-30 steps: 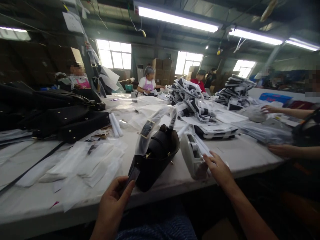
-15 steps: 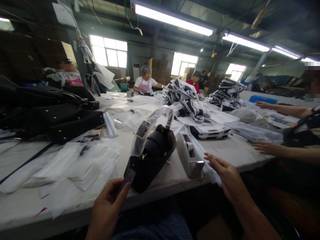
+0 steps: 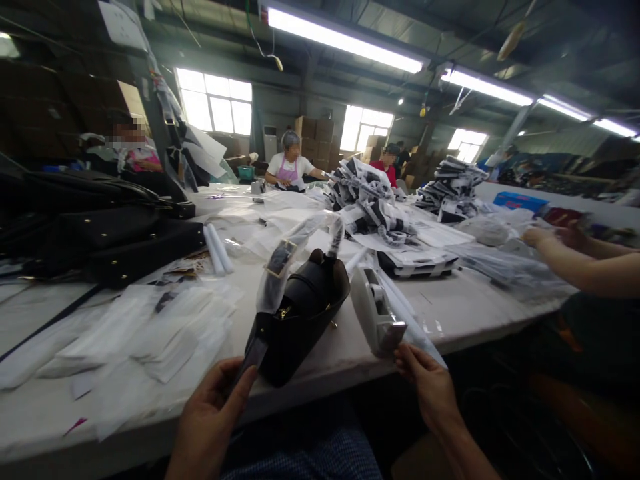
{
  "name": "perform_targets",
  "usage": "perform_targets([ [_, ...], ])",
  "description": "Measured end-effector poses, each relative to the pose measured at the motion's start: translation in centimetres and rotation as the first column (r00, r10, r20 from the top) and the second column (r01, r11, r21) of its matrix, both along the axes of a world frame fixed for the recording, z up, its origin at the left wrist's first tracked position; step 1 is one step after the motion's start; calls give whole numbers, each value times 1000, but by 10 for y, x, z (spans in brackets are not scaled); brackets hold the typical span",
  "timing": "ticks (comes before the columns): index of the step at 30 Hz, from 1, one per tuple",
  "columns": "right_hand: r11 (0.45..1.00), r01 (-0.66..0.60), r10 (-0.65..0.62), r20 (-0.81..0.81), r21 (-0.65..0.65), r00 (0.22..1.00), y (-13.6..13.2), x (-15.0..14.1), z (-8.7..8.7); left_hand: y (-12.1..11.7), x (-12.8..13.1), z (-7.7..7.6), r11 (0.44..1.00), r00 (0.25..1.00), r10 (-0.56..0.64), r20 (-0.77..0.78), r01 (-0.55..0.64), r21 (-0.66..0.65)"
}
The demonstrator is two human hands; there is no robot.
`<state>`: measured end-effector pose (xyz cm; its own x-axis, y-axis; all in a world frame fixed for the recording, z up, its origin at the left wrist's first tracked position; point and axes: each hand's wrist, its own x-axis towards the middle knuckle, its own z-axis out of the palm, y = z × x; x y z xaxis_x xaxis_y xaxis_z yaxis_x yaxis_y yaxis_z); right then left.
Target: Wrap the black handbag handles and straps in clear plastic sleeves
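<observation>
A black handbag (image 3: 300, 327) stands on the table near its front edge. Its raised handle (image 3: 273, 287) is wrapped in clear plastic and carries a gold buckle. My left hand (image 3: 215, 393) is closed on the plastic-covered strap end (image 3: 255, 353) at the bag's near side. To the right of the bag sits a grey tape dispenser (image 3: 367, 310). At its cutting end, my right hand (image 3: 425, 377) pinches the end of the adhesive tape between thumb and fingers; the tape itself barely shows.
Black bags (image 3: 125, 247) are heaped at left, behind loose white wrapping sheets (image 3: 150, 333). Wrapped items form piles (image 3: 363, 187) further back. Clear plastic bags (image 3: 505, 267) lie at right, near a co-worker's arms (image 3: 575, 257). Other people sit across the table (image 3: 475, 310).
My right hand has come down and left to the dispenser's cutting end, its fingers closing into a pinch. My left hand keeps its hold. The co-worker's hands at right have come together.
</observation>
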<state>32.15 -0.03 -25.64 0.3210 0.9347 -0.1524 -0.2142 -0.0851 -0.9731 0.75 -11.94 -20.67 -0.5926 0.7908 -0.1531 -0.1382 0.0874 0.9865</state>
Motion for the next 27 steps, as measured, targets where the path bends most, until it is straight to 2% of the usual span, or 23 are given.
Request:
perform_targets([
  [2,996,-81,78,66,32,995,-11,-8,-1,0,-2,-2,1000,1000,-16,12,17,-6],
  [5,944,-321,302,197,72,933,-31,-34,10,1,-5,-5,999,999,-38,1,38,20],
  [9,783,-612,579,228,112,783,-48,-90,42,1,-6,-9,994,994,-70,-82,76,77],
  [11,698,-701,671,207,149,712,-51,-121,58,0,-6,-9,990,989,-92,-115,103,98],
  [13,641,-748,723,194,169,663,-51,-149,68,0,-5,-8,986,986,-105,-131,120,116],
  [15,636,-756,728,204,157,655,-51,-172,72,-1,-5,-8,983,984,-110,-143,128,129],
  [18,692,-713,657,310,112,687,-51,-193,73,-2,-5,-7,979,980,-113,-162,138,151],
  [21,720,-688,579,471,87,666,-51,-201,74,-4,-7,-6,974,981,-131,-141,154,167],
  [24,689,-722,611,486,62,625,-49,-199,76,-5,-10,-2,969,983,-169,-69,179,171],
  [27,620,-783,716,376,46,589,-46,-192,76,-6,-15,1,966,979,-204,-16,203,160],
])
